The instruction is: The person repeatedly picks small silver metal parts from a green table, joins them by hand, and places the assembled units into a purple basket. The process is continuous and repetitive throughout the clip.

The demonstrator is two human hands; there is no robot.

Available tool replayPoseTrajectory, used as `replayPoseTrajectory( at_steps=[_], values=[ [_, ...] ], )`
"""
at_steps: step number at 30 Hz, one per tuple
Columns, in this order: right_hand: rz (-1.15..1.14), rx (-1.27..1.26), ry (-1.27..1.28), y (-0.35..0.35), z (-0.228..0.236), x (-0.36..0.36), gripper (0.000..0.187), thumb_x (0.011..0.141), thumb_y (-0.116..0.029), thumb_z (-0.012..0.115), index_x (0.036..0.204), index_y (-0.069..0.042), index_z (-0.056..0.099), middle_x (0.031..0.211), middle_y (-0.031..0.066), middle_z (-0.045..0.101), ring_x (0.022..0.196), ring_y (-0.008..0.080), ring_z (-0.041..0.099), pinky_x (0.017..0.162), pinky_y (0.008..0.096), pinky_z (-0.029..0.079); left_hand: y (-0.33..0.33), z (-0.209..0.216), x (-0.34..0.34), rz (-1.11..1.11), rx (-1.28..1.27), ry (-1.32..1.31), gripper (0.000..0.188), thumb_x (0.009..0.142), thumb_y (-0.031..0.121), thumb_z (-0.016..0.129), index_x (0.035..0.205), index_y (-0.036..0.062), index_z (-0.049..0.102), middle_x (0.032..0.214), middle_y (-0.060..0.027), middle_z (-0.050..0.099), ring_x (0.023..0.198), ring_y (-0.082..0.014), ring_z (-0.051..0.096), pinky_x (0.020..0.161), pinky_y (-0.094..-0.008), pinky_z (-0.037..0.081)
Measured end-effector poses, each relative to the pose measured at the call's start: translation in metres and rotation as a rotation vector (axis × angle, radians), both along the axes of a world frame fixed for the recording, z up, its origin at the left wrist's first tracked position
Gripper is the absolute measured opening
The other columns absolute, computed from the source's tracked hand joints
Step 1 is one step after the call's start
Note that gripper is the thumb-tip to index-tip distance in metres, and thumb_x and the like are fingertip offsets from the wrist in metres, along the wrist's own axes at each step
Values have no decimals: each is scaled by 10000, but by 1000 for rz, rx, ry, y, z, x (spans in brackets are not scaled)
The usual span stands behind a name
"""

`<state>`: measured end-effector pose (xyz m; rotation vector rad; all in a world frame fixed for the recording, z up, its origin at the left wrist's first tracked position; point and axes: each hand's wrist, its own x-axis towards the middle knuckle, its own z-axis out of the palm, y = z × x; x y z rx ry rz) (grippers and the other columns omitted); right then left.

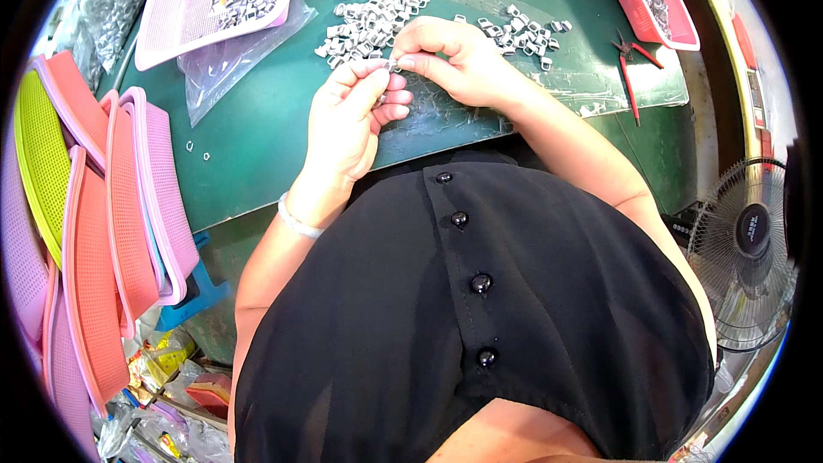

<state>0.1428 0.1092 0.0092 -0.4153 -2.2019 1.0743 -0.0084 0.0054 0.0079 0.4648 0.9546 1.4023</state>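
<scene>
Close together over the front of the green table [249, 163], my two hands meet at one small silver metal piece [393, 65]. My left hand [353, 107] pinches it between thumb and forefinger, the other fingers curled; something metallic shows partly inside them. From the right, my right hand [454, 60] grips the same piece with thumb and fingertips. Just beyond the hands lies a heap of small silver ring-like metal pieces [377, 17]. A smaller group of similar pieces [523, 34] spreads to the right of it. The exact form of the held piece is mostly hidden by my fingers.
A lilac basket [163, 26] with metal pieces rests on a clear plastic bag [214, 86] at the far left. A pink basket [681, 30] and red-handled pliers [628, 77] are at the right. Stacked baskets [94, 274] stand left; a fan [741, 249] stands right.
</scene>
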Motion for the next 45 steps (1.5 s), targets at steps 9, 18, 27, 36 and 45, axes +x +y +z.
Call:
replayPoseTrajectory(
  at_steps=[9,18,27,36,45],
  values=[
    [-53,181,29,-5,3,5,87,789,-75,606,849,-12,610,836,101,612,809,259,592,727,328,478,-2,4,4,7,50,25,125,883,35,512,988,-22,549,846,-119,626,689,-169,621,611,-258,529],
    [-118,236,15,-9,0,11,108,778,-95,631,871,-44,648,867,90,633,846,250,605,752,329,487,-3,6,7,8,60,71,136,870,39,546,989,-25,560,843,-118,630,684,-159,627,605,-245,531],
    [-48,155,-19,-8,0,15,121,778,-31,619,897,-29,632,906,94,625,871,232,599,766,317,476,-3,6,9,-12,34,80,126,866,40,557,975,-25,563,827,-110,628,680,-156,625,597,-237,526],
    [-114,463,-441,11,23,51,89,743,-67,595,823,-32,614,840,89,576,862,279,540,782,362,446,-6,3,8,-50,-80,142,129,881,114,549,954,11,577,743,-45,589,615,-119,552,533,-213,424],
    [-224,540,-524,24,4,16,188,766,-151,619,894,-14,632,830,115,577,857,300,556,778,387,445,-5,-2,8,-77,-101,146,128,884,110,541,950,6,577,737,-40,580,605,-108,531,524,-212,411]
  ],
)
